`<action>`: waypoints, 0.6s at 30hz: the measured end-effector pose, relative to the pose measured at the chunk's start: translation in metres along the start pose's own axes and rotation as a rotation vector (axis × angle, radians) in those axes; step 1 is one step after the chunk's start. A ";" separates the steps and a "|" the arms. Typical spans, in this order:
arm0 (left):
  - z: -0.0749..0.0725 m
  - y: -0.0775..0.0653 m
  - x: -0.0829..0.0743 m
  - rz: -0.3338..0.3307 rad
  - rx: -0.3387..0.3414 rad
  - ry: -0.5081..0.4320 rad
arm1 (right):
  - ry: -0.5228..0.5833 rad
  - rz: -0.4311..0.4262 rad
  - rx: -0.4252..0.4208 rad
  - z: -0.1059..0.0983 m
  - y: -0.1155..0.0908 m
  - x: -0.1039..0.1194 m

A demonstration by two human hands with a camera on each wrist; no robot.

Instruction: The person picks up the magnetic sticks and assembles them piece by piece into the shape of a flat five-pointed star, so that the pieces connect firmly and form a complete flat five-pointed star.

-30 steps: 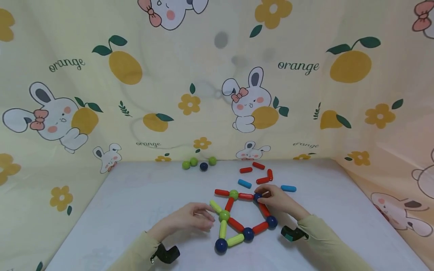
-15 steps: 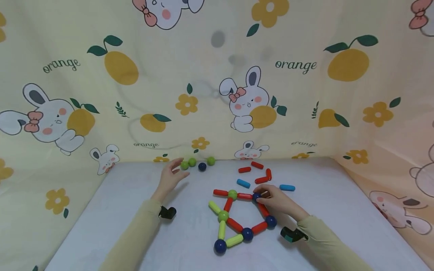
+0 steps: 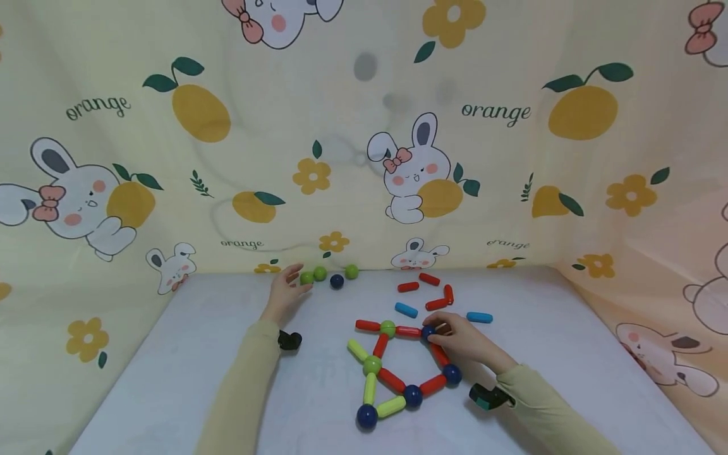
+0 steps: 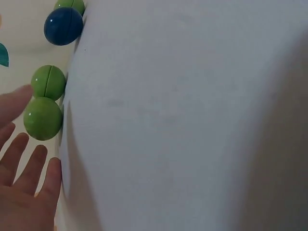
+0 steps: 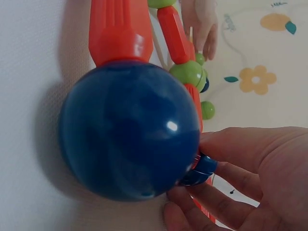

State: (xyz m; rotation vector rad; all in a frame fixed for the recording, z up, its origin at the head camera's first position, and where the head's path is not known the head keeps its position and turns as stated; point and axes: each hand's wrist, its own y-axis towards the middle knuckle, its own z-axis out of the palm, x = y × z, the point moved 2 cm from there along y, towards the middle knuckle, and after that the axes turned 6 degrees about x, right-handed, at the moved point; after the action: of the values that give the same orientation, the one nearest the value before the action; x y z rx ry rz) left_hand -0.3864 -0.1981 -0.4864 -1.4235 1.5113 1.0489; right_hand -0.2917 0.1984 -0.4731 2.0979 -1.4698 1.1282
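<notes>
Soft light falls fairly evenly on the head view's patterned cloth (image 3: pixel 341 82), the left wrist view is dimmer, with a broad blurry shadow across the tabletop (image 4: pixel 159 115) at right, and a small white glint sits on the right wrist view's near blue ball (image 5: pixel 127 130).

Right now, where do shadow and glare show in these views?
Right wrist: a glint on the nearest glossy dark blue ball; left wrist: soft shadow on the right of the white tabletop, small glints on two glossy green balls; head: faint grey blotches on the pale yellow printed cloth, cause unclear.
</notes>
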 end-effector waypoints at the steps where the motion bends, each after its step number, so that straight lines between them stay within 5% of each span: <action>1: 0.000 0.000 0.000 -0.007 -0.003 0.005 | 0.001 0.000 0.001 0.000 0.000 0.000; 18: 0.015 -0.014 -0.010 -0.082 -0.140 -0.006 | -0.013 -0.004 0.006 0.000 -0.001 0.001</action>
State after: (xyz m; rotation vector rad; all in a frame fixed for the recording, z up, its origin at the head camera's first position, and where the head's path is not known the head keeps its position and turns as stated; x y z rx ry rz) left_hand -0.3723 -0.1808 -0.4833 -1.5644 1.3857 1.1253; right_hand -0.2906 0.1982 -0.4726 2.1152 -1.4697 1.1204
